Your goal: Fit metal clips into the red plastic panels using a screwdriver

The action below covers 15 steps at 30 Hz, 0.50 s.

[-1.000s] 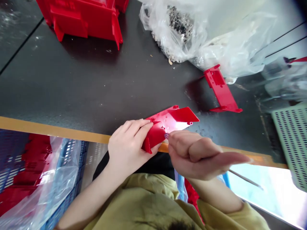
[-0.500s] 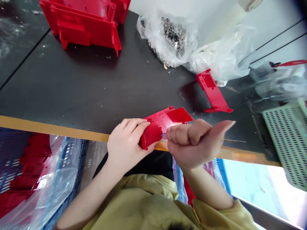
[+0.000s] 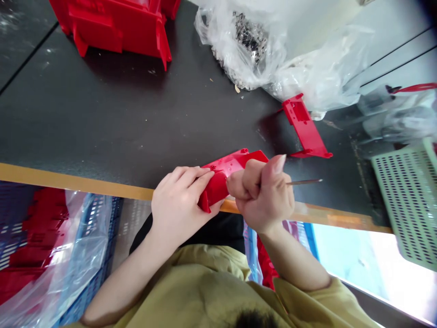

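Observation:
A red plastic part (image 3: 215, 186) with raised side flaps rests at the table's front edge. My left hand (image 3: 180, 200) grips its left end, with the fingers over the top and the thumb beneath. Closed in a fist, my right hand (image 3: 262, 193) is wrapped around a screwdriver (image 3: 305, 181), whose thin metal shaft points out to the right. Its handle is hidden in my fingers, which are close against the red part's right side; whether they touch it I cannot tell.
Red plastic housings (image 3: 112, 27) stand at the back left. Behind are a plastic bag of small metal pieces (image 3: 251, 38) and another red part (image 3: 305, 127). A green perforated basket (image 3: 406, 196) is at the right. Below the edge, a blue crate (image 3: 92, 273) holds red parts.
My right hand has turned, bringing its thumb inward and up over the fist. The screwdriver's shaft has swung slightly and shifted left with it. My left hand keeps its hold.

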Each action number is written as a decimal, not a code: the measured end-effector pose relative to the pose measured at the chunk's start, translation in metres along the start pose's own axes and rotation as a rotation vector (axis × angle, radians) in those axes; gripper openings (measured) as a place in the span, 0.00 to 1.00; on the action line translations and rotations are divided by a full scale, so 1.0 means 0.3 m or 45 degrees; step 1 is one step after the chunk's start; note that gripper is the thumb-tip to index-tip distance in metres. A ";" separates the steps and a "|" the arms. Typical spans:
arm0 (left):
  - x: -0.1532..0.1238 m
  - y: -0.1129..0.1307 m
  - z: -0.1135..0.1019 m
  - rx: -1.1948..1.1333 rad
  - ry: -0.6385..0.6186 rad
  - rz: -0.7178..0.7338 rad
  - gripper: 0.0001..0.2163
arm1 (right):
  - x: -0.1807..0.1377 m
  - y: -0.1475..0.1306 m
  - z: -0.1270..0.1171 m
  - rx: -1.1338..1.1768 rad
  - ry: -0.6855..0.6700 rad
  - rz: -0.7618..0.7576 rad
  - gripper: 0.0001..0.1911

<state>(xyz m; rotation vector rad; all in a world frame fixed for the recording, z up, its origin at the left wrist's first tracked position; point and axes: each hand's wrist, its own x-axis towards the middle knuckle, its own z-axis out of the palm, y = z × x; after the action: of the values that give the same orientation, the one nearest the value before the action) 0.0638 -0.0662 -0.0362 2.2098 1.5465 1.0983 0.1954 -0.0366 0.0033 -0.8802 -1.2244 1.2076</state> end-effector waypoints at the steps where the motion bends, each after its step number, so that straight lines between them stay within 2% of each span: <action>1: -0.001 0.000 0.000 0.001 -0.006 -0.006 0.15 | 0.000 0.002 -0.001 -0.021 -0.046 -0.001 0.31; 4: -0.005 0.000 -0.005 0.008 -0.034 -0.028 0.15 | -0.001 0.005 0.000 -0.068 -0.290 0.031 0.30; 6: -0.005 -0.002 -0.010 0.016 -0.053 -0.033 0.15 | 0.001 -0.005 -0.003 0.004 -0.386 0.074 0.30; 8: -0.004 -0.004 -0.016 0.006 -0.071 -0.030 0.17 | 0.002 -0.030 -0.014 0.164 -0.310 0.051 0.30; 12: -0.002 -0.007 -0.022 -0.032 -0.102 -0.031 0.19 | -0.006 -0.090 -0.057 0.348 0.049 -0.180 0.29; 15: -0.002 -0.006 -0.019 -0.028 -0.101 -0.040 0.20 | -0.013 -0.094 -0.069 0.306 0.117 -0.203 0.29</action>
<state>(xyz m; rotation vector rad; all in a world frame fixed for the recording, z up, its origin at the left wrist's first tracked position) 0.0584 -0.0674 -0.0335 2.1794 1.5238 1.0011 0.2215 -0.0435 0.0261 -0.6411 -1.0301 1.1450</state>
